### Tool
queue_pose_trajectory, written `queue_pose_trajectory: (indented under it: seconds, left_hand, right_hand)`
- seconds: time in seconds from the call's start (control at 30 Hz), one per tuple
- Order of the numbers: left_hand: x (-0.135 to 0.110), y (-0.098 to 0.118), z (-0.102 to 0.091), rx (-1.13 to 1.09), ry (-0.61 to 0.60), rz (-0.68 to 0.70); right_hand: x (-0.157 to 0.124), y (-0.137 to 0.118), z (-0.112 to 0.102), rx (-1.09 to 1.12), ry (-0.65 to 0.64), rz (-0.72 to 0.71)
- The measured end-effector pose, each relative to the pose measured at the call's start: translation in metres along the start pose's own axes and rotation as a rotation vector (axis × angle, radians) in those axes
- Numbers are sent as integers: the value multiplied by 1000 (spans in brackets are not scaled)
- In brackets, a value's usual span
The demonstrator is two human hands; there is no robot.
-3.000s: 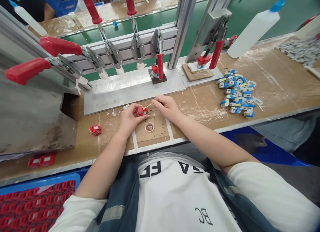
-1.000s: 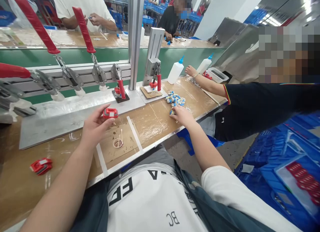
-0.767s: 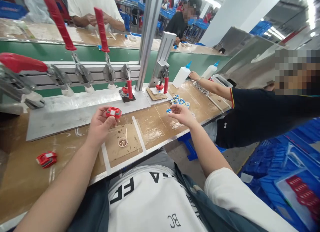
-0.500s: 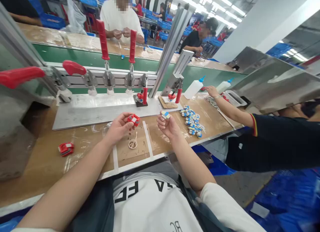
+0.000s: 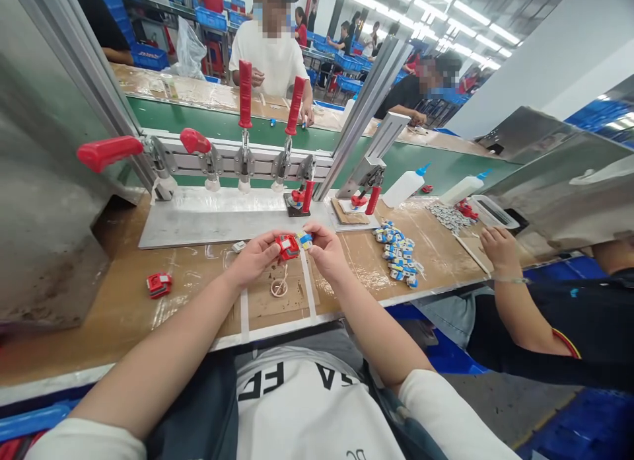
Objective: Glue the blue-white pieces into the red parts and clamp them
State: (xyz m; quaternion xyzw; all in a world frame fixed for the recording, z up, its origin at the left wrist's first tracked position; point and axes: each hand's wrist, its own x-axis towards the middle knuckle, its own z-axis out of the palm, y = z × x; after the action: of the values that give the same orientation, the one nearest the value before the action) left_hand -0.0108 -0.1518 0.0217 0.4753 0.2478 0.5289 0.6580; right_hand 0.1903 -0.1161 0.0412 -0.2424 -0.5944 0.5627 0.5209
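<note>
My left hand (image 5: 252, 259) pinches a small red plastic part (image 5: 288, 246) above the workbench. My right hand (image 5: 324, 250) is closed on a small blue, white and yellow piece (image 5: 305, 238) and holds it right against the red part. Below both hands a small round cup with a thin stick in it (image 5: 279, 287) sits on a taped-off square of the bench.
Another red part (image 5: 159, 284) lies at left. A pile of blue and white pieces (image 5: 397, 254) lies at right. A metal plate (image 5: 218, 215) with red-handled toggle clamps (image 5: 244, 96) runs behind. A co-worker's hand (image 5: 499, 247) rests at right, near two glue bottles (image 5: 404, 186).
My right hand picked one blue and white piece from the pile and brought it left to the red part in my left hand. The co-worker's arm drew back.
</note>
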Motion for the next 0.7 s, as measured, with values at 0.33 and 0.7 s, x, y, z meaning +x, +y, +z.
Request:
queue_pose_trajectory:
  seconds: [0.33, 0.7]
  left_hand:
    - [1, 3, -2, 142, 9, -31]
    - [31, 9, 16, 223, 374, -36]
  right_hand:
    - [-2, -8, -14, -425, -114, -91]
    - [-16, 14, -10, -726, -62, -36]
